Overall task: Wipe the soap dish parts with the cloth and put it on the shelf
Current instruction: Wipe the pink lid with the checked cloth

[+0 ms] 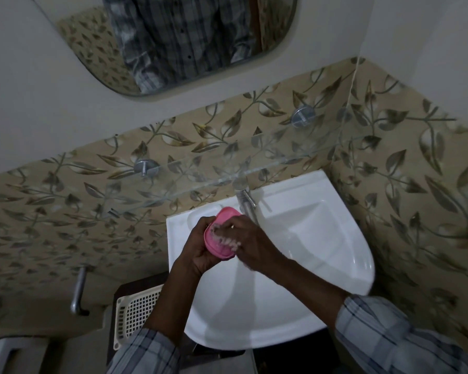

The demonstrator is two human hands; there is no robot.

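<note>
Your right hand [250, 240] blurs, clenched on a barely legible cloth [227, 238] at frame centre; your left hand [203, 249] grasps the pink oval soap dish [222, 228], partly hidden.

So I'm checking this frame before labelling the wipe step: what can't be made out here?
All in the head view:
- Cloth: motion-blurred under the right hand; its colour and extent are unclear.
- Pink soap dish part: partly covered by both hands; which part it is can't be told.
- Left hand: its fingers are hidden behind the dish.
- Glass shelf: transparent, so its edges are hard to trace.
- Tap: its spout is hidden behind the right hand.
</note>
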